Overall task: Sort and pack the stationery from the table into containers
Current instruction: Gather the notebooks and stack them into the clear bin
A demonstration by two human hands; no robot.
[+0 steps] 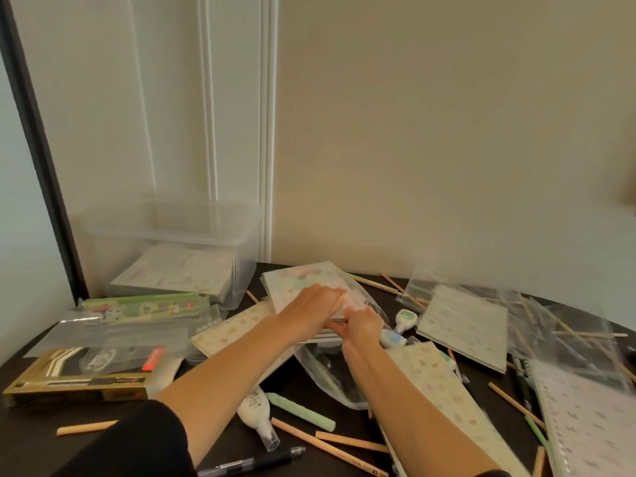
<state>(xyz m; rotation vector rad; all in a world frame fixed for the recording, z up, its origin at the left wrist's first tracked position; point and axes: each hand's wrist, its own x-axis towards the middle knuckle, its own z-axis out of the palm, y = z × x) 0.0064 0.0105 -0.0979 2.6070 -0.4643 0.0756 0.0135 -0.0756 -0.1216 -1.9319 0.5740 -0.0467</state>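
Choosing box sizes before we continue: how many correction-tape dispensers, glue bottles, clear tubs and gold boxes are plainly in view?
White correction-tape dispensers, one green-labelled, one blue-labelled: 2
White squeeze glue bottle: 1
Clear plastic tub: 1
Gold-and-black cardboard box: 1
Total: 5

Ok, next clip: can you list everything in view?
clear container: one, transparent, back left
patterned notebook: one, pastel, centre, held
other notebooks: several, pastel, centre and right
pencils: many, wooden, scattered
pencil case: one, green, left
boxed set: one, gold-black, front left
glue bottle: one, white, front
pen: one, black, front edge
correction tapes: two, white, centre right
table: one, dark, underneath
left hand: holds patterned notebook
right hand: pinches its near edge
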